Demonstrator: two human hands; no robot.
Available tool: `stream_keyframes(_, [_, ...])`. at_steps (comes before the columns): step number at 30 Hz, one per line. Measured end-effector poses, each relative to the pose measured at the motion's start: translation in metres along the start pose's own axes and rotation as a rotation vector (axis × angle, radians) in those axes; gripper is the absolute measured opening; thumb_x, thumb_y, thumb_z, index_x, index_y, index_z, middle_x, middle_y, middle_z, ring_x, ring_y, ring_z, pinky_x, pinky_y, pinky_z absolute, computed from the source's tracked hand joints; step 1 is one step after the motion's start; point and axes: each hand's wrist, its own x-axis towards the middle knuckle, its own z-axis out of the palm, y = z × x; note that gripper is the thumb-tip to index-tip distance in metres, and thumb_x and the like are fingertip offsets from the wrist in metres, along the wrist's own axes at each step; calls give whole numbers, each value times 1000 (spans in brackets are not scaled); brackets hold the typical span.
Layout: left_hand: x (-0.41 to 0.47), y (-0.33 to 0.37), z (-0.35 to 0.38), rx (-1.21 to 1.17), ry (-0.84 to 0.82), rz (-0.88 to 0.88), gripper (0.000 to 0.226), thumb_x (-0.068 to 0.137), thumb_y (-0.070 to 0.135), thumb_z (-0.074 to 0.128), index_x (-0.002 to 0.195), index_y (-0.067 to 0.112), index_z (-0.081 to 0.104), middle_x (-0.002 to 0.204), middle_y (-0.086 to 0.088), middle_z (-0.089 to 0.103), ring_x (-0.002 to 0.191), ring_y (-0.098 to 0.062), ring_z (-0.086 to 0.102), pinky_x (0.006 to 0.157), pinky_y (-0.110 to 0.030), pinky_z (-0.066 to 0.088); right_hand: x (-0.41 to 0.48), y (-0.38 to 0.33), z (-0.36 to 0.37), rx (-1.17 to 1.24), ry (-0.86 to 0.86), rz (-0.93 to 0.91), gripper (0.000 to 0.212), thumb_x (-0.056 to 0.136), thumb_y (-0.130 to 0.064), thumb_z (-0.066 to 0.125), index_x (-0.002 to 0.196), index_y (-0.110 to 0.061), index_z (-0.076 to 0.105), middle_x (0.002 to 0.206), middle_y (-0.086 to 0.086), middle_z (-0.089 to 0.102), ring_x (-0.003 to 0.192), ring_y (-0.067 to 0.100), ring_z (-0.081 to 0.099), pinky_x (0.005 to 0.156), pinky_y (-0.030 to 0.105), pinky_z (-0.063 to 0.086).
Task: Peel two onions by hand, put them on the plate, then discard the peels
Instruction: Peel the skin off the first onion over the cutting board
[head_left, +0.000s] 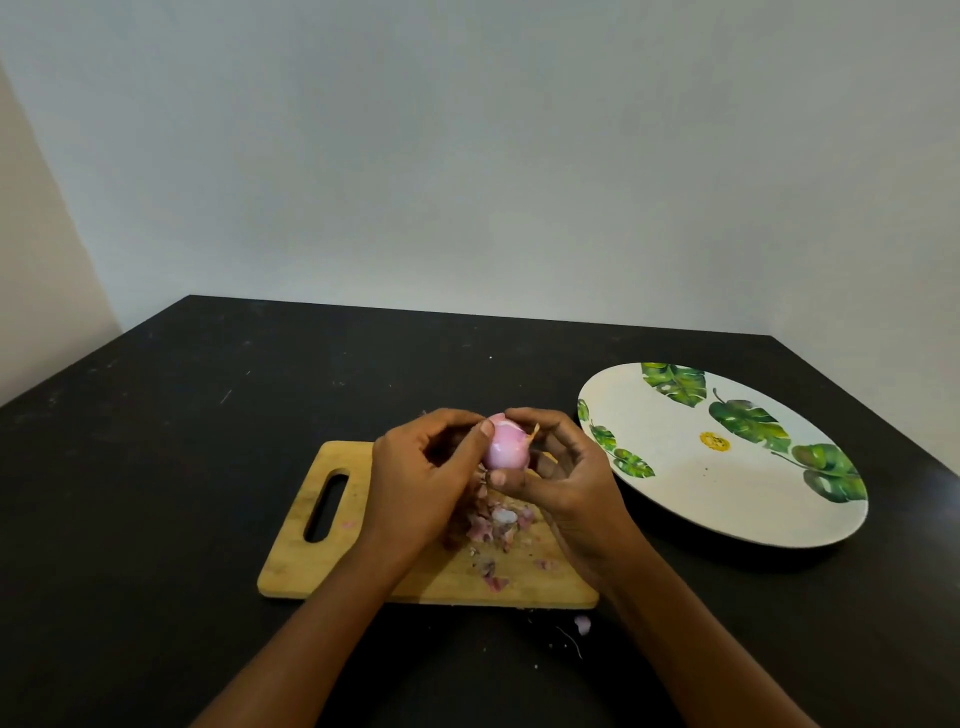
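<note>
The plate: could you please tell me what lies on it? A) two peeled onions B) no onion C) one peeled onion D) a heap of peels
B: the plate holds no onion; the only onion in view is gripped by the left hand and right hand.

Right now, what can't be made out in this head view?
Head view:
- onion: sides and underside, covered by the left hand and right hand.
- cutting board: its middle, under both hands.
- plate: yellow centre mark too small to read.
</note>
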Motion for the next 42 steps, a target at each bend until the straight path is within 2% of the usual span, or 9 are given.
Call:
stream_keyframes(8, [-1,-1,1,61,-26,56,16,89,15,59,93,29,65,81,21,65,81,4,63,67,-9,49,-1,0,-2,-67,19,-25,47,67,-2,81,105,-24,64,103,-13,70,100,5,66,75,16,53])
stream_keyframes(14, [-2,-7,4,135,2,73,22,86,8,62,94,28,64,79,26,60,82,7,61,67,-6,47,-2,-2,-3,-5,43,-33,47,64,-2,82,106,-16,66,103,-3,72,97,14,69,73,22,56])
stream_keyframes(19, [-1,-8,5,115,5,85,22,88,6,59,100,22,67,85,20,64,84,3,63,70,-8,49,0,-4,-3,37,63,-30,51,57,-13,82,105,-18,65,104,-1,72,98,17,69,76,28,57])
stream_keyframes(23, [0,-4,3,13,84,-16,27,89,1,52,94,24,67,86,17,66,84,3,62,70,-9,49,0,-1,-1,44,62,-20,52,57,-14,83,106,-20,64,107,-2,71,101,18,68,79,30,58])
stream_keyframes(28, [0,-3,2,-110,99,-118,26,85,23,45,77,23,70,75,10,69,76,-8,64,67,-17,51,0,0,-2,13,70,-12,49,65,-5,83,107,-23,63,108,-5,69,102,15,67,77,26,57])
stream_keyframes(31, [0,1,2,-96,58,-98,15,88,29,57,81,26,70,75,9,69,75,-6,64,65,-13,50,0,0,-1,38,53,-16,48,66,-1,82,106,-22,64,107,-4,70,100,16,68,76,27,57])
stream_keyframes(34, [1,2,0,-17,38,-77,6,82,17,67,81,23,69,75,9,68,74,-4,64,64,-10,49,0,1,-1,41,45,-38,49,65,-1,81,106,-19,63,109,2,69,102,20,68,78,29,57])
stream_keyframes(37, [3,5,-3,-35,-3,-134,2,76,18,69,77,20,70,72,8,68,71,-3,64,62,-10,49,0,1,-1,-19,35,-81,49,66,3,81,105,-20,62,109,0,68,102,17,67,78,24,56])
stream_keyframes(42, [5,6,-7,-23,-70,-278,25,68,18,74,88,20,60,79,1,68,72,-10,66,62,-20,55,-1,1,-1,-174,-28,-143,52,67,9,79,103,-23,60,107,-4,65,101,4,65,77,15,52])
